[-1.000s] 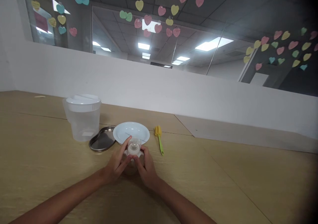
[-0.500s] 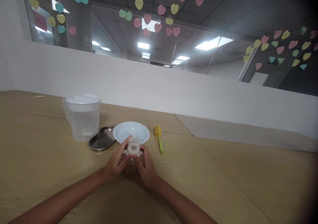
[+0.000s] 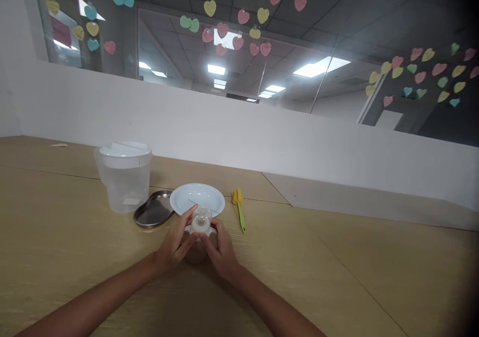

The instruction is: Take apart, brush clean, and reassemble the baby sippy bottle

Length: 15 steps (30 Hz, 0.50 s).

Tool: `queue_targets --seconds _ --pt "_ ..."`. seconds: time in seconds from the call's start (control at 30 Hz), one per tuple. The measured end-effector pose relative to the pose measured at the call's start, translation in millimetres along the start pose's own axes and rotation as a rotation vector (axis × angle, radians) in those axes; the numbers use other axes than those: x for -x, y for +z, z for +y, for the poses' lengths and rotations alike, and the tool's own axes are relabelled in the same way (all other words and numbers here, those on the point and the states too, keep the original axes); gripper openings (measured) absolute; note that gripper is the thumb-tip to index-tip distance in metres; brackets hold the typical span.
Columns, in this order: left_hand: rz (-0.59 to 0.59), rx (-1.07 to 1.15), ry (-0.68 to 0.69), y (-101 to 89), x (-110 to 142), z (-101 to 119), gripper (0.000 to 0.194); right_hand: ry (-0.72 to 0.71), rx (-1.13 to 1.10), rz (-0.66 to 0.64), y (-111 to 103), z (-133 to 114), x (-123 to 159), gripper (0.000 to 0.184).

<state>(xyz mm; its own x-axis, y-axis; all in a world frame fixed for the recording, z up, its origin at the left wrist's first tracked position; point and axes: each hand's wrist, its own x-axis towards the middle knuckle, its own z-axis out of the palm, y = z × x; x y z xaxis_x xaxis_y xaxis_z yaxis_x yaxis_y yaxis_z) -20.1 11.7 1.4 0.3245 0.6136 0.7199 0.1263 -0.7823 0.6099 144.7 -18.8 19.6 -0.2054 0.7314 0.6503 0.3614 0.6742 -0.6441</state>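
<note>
A baby bottle (image 3: 202,223) with a clear dome cap, a white collar and side handles is between my two hands, close in front of the plate. My left hand (image 3: 177,241) is closed around its left side, thumb on the front of the collar. From the right, my right hand (image 3: 220,248) grips it the same way, and the two thumbs nearly meet. The lower body of the bottle shows dimly between my wrists. Just behind it sits a white plate (image 3: 197,193) with a thin stick-like thing in it, partly hidden by the bottle.
A lidded plastic pitcher (image 3: 126,177) holding clear liquid stands at the left. Beside it lies a kidney-shaped metal tray (image 3: 154,211). Right of the plate is a sponge brush (image 3: 240,210) with a green handle. A white wall (image 3: 209,122) rises behind the table.
Both hands keep their hold on the baby bottle, with barely any shift in position. The other things on the table stay where they were.
</note>
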Motion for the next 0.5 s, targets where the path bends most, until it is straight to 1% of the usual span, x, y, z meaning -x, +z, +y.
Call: queue_targets --seconds 0.13,0.2,0.3,0.33,0.4,0.5 --pt "-0.08 -0.057 0.002 -9.0 -0.9 0.0 0.062 -0.04 0.101 -0.003 -1.6 3.6 0.9 0.032" --pt "-0.107 -0.068 -0.003 -11.7 -1.9 -0.7 0.072 -0.064 0.126 -0.003 -3.1 3.6 0.6 0.034" --pt "-0.117 -0.082 -0.021 -11.4 -2.8 -3.5 0.09 -0.077 0.091 -0.006 -5.6 1.1 -2.3 0.038" --pt "-0.114 -0.098 -0.029 -10.5 -3.0 -4.5 0.092 -0.078 0.075 -0.001 -6.4 0.2 -3.7 0.039" --pt "-0.108 -0.149 -0.044 -8.8 -3.2 -5.8 0.088 -0.088 0.062 0.015 -7.7 -1.3 -6.5 0.041" --pt "-0.12 -0.21 -0.066 -7.9 -4.0 -4.1 0.067 -0.126 0.104 0.025 -8.2 -1.6 -8.7 0.045"
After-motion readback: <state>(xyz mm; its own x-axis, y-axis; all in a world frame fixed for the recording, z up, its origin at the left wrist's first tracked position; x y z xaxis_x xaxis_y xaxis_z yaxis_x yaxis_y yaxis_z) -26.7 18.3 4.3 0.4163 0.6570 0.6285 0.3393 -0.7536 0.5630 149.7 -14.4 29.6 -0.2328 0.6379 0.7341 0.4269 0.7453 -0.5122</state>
